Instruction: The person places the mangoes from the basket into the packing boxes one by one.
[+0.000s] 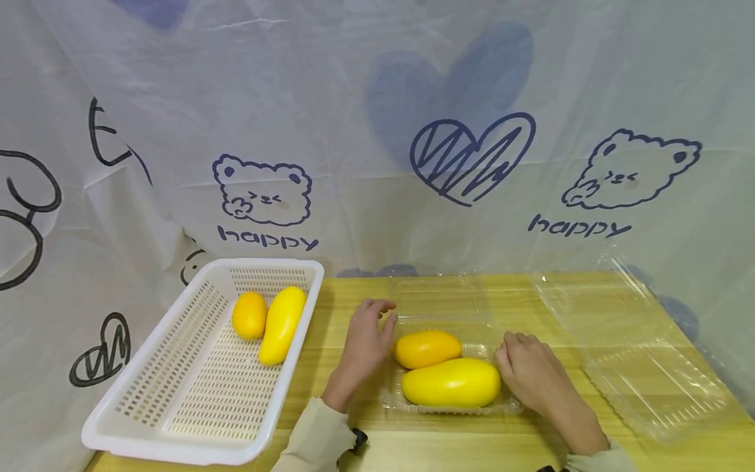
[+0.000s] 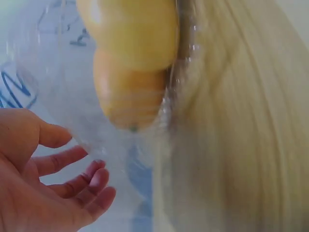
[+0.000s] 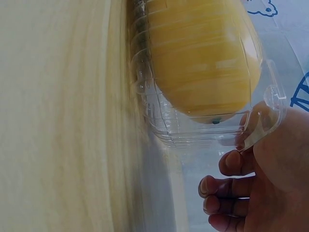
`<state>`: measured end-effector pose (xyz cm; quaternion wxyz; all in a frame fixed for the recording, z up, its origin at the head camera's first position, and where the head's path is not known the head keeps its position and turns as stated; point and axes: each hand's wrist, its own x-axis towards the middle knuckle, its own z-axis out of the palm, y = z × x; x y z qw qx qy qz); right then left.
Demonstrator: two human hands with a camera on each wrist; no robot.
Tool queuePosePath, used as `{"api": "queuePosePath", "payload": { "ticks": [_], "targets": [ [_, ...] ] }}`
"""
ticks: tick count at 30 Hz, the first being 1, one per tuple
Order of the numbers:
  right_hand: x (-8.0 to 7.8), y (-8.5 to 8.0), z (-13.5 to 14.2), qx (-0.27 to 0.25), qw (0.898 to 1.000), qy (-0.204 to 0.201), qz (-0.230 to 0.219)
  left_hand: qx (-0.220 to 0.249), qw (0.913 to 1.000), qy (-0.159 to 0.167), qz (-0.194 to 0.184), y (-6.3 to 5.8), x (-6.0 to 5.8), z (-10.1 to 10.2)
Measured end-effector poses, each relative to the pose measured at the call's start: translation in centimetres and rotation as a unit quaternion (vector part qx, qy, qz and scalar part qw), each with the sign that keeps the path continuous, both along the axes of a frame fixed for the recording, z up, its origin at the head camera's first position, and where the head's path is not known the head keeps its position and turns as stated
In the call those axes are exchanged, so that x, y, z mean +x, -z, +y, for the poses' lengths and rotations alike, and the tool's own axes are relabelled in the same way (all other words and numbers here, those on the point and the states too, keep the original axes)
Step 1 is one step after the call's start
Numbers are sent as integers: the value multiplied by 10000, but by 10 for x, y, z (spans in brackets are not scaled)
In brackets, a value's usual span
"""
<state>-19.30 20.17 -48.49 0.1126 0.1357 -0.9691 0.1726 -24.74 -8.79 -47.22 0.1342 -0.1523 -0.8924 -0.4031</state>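
Observation:
A clear plastic clamshell box (image 1: 386,397) lies on the table with its lid (image 1: 436,295) folded back. Inside are an orange-yellow mango (image 1: 428,349) and, nearer the front, a longer yellow mango (image 1: 451,383). My left hand (image 1: 367,335) is at the box's left back side. Its thumb and fingers are loosely bent and apart, tips right at the plastic edge in the blurred left wrist view. At the right side, my right hand (image 1: 533,370) pinches the box's rim (image 3: 276,96) near a corner, other fingers curled below.
A white slotted basket (image 1: 177,449) stands at the left, holding an orange-yellow mango (image 1: 250,315) and a longer yellow mango (image 1: 283,326). Another clear clamshell box (image 1: 655,383) lies opened at the right. A printed cloth (image 1: 366,196) hangs behind the wooden table (image 1: 436,446).

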Motion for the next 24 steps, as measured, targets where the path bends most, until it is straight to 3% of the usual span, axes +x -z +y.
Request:
{"api": "queuePosePath", "payload": {
  "ticks": [3,6,9,13,18,22,24],
  "targets": [
    [0,1,0,-21,10000,-26,5,518,9976,36,-447,7,-8,-8],
    [0,1,0,-49,10000,-54,56,989,9899,-12,-1014,12,-13,-12],
    [0,1,1,-80,9999,-84,93,1190,9827,-22,-1423,14,-17,-15],
    [1,0,2,-179,9998,-112,52,1481,9706,332,-1866,17,-20,-16],
    [1,-2,1,-246,9996,-137,-35,2585,9233,558,-2785,20,-23,-15],
    [1,-2,1,-198,9997,-141,3,3254,8884,632,-3176,26,-29,-14],
    [0,-2,0,-180,9997,-138,22,3814,8573,779,-3370,31,-33,-15]
  ]
}}
